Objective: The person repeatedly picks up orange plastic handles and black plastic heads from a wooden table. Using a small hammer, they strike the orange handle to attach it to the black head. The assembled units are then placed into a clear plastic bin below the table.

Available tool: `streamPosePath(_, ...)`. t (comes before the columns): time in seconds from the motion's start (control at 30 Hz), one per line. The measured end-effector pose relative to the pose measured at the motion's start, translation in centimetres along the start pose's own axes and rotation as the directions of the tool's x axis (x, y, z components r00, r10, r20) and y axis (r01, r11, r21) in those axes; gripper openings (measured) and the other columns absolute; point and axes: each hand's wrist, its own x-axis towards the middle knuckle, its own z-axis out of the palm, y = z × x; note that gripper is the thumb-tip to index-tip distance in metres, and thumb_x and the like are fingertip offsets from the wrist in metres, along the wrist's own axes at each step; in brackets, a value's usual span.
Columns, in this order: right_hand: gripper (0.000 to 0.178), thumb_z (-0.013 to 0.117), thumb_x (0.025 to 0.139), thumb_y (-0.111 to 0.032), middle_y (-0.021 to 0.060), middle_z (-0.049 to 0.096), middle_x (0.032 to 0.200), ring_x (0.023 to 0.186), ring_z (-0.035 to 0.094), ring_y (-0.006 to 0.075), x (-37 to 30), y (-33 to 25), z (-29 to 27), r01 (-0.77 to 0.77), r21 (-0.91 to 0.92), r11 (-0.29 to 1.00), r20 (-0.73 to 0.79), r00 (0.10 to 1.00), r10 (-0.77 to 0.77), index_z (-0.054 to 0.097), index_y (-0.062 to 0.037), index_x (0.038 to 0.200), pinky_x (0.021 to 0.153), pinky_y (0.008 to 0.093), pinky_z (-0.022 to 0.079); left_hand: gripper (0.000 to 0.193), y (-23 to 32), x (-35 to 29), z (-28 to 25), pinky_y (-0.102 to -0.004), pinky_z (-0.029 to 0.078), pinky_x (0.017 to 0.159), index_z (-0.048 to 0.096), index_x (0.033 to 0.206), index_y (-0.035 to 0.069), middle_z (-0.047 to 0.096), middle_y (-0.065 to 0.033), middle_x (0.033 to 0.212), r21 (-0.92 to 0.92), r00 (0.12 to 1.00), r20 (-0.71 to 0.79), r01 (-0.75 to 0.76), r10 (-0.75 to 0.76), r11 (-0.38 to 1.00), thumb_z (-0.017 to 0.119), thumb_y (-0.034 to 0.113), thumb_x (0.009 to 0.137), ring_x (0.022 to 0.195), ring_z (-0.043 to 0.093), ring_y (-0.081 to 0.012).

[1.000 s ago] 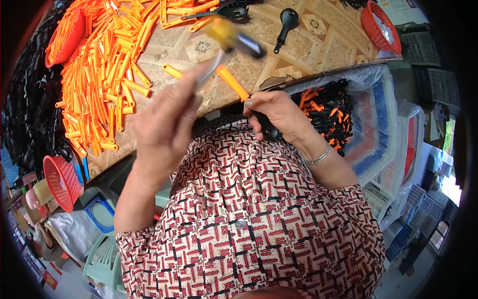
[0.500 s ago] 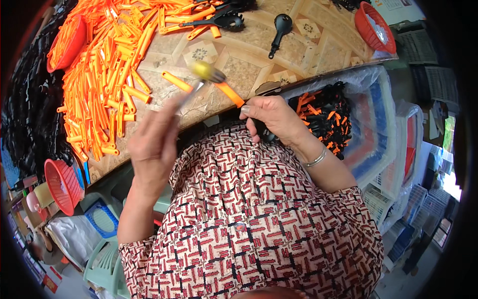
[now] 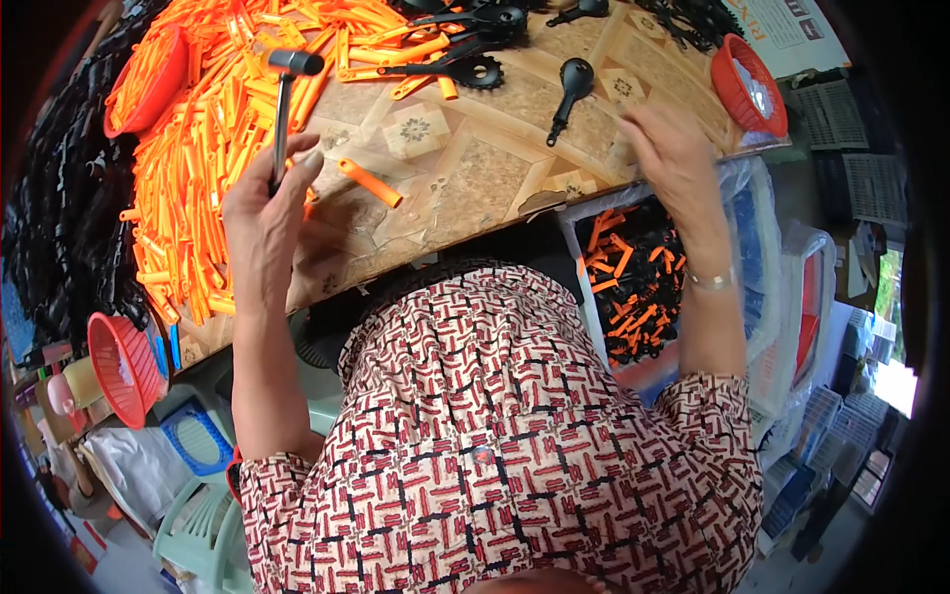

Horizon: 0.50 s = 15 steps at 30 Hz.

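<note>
My left hand [image 3: 265, 213] is wrapped around the handle of a small mallet [image 3: 282, 114], which stands upright with its head over the edge of the orange pile. A loose orange handle [image 3: 369, 183] lies on the table to the right of that hand. My right hand [image 3: 678, 153] reaches over the table's front edge at the right. Its fingers look apart and slightly blurred, and nothing shows in them. Nearest to it on the tabletop is a black spoon-shaped utensil head [image 3: 574, 84] with a short stem.
Orange handles [image 3: 188, 198] are heaped at the left, with more in a red basket [image 3: 178, 84]. Black utensil heads [image 3: 475, 71] lie at the back. A lined crate [image 3: 747, 287] of black and orange utensils stands right of my lap. Another red basket [image 3: 727, 79] sits at the far right.
My left hand has raised the mallet up and away to the left. My right hand no longer holds the orange-handled utensil and has moved right and forward, away from my lap.
</note>
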Motion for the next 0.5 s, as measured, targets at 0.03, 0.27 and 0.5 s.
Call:
streamPosePath(0.03,0.016,0.068,0.091,-0.020,0.0099,0.067,0.095,0.092,0.064,0.0306,1.7,-0.8,1.7,0.091,0.058,0.994,-0.067,0.994,-0.087,0.069,-0.0078,0.102,0.081,0.0401,0.050,0.028,0.6,0.2,0.3,-0.0198,0.031,0.060,0.074,0.115,0.003,0.051,0.0096,0.076,0.001,0.999,-0.024,-0.035,0.035,0.999,0.075,0.021,0.094,0.068,0.043,-0.0021)
streamPosePath(0.27,0.023,0.072,0.088,-0.022,0.0056,0.064,0.096,0.095,0.061,0.0246,10.2,-5.2,9.8,0.356,0.006,0.935,-0.168,0.922,-0.350,0.068,-0.0079,0.107,0.083,0.0373,0.047,0.024,0.6,2.3,-0.1,-0.0217,0.032,0.056,0.074,0.109,0.002,0.051,0.0086,0.074,0.120,0.984,-0.027,-0.172,0.176,0.978,0.074,0.022,0.094,0.065,0.042,-0.0031)
streamPosePath(0.5,0.011,0.070,0.082,-0.012,0.0080,0.059,0.086,0.093,0.060,0.0258,9.8,-6.3,9.4,0.369,0.039,0.929,-0.187,0.916,-0.356,0.061,-0.0072,0.087,0.081,0.0381,0.048,0.027,-0.9,5.5,0.9,-0.0277,0.048,0.077,0.076,0.109,0.006,0.069,-0.0033,0.088,0.453,0.968,-0.039,-0.204,0.248,0.868,0.073,0.026,0.092,0.083,0.064,-0.0130)
